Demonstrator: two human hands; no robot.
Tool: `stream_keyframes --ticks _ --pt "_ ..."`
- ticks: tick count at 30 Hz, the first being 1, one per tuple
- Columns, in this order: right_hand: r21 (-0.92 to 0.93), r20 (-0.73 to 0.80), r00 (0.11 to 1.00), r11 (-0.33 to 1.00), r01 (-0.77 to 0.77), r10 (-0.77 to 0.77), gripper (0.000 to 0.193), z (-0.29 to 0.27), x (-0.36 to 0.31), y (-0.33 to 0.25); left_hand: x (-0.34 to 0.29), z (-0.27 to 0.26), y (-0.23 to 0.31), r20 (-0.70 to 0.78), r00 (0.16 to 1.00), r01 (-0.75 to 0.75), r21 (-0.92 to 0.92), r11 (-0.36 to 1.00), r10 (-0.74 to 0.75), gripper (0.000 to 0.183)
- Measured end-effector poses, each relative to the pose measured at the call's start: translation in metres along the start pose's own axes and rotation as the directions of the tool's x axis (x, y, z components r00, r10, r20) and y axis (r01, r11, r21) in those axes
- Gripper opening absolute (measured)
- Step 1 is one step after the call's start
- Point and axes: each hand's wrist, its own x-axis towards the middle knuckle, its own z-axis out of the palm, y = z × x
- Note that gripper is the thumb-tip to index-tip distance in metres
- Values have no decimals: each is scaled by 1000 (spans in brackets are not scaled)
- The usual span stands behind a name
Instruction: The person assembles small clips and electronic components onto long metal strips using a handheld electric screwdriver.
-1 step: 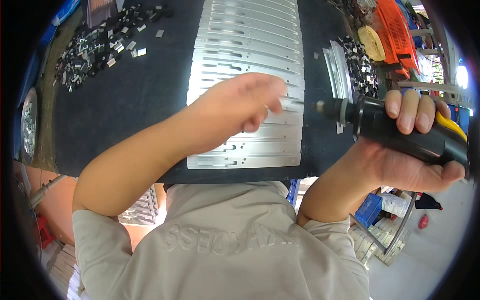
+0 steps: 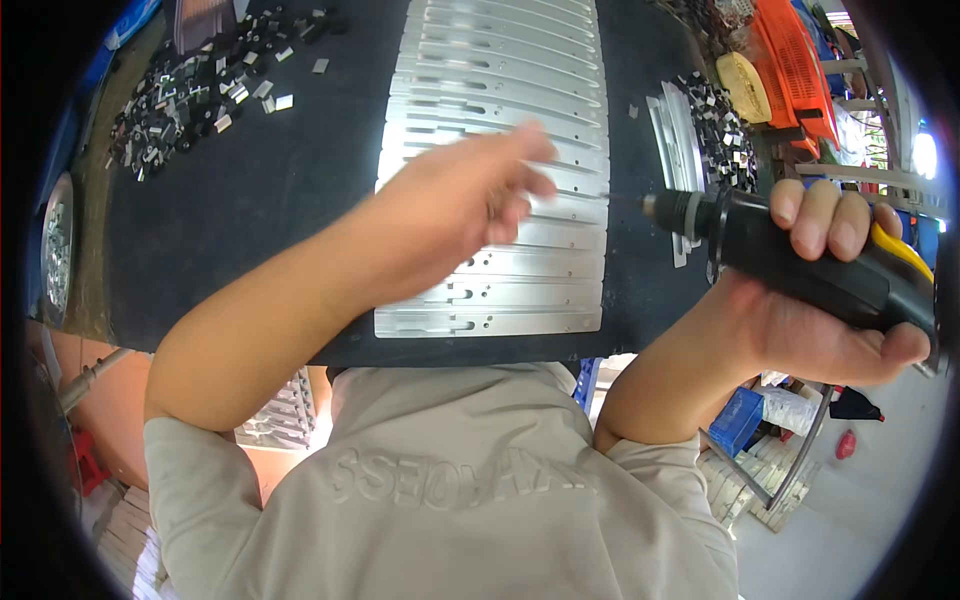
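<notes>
My right hand (image 2: 795, 333) is clamped around a black power driver (image 2: 800, 276) at the frame's right, aimed left. My left hand (image 2: 450, 210), blurred mid-frame, is over silver metal strips (image 2: 545, 290); I cannot tell whether its fingers hold anything. Small dark pieces (image 2: 180, 108) lie heaped upper left; an orange basket (image 2: 788, 65), upper right.

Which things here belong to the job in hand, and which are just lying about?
In the job: power tool, gripped in the right hand; metal strips, below the left hand; possibly small parts, piled alongside.

Seemingly lying about: orange crate; blue bin; red thing on the floor.
</notes>
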Motion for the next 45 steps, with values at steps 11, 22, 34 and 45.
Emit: stream_keyframes --ticks 11,22,34,45 --pt "-70 -47 997 995 -70 67 74 -11 -7 58 3 -4 9 -185 969 -163 16 987 163 40" --pt "-164 -109 987 977 -138 121 66 -9 -5 73 5 -6 5 -215 964 -137 113 984 159 29" --pt "-105 125 975 980 -170 183 69 -19 -3 80 2 -2 2 -139 984 -98 123 988 115 24" --pt "181 393 913 965 -192 108 86 -14 29 57 3 -2 5 -173 985 -28 -35 999 22 19"
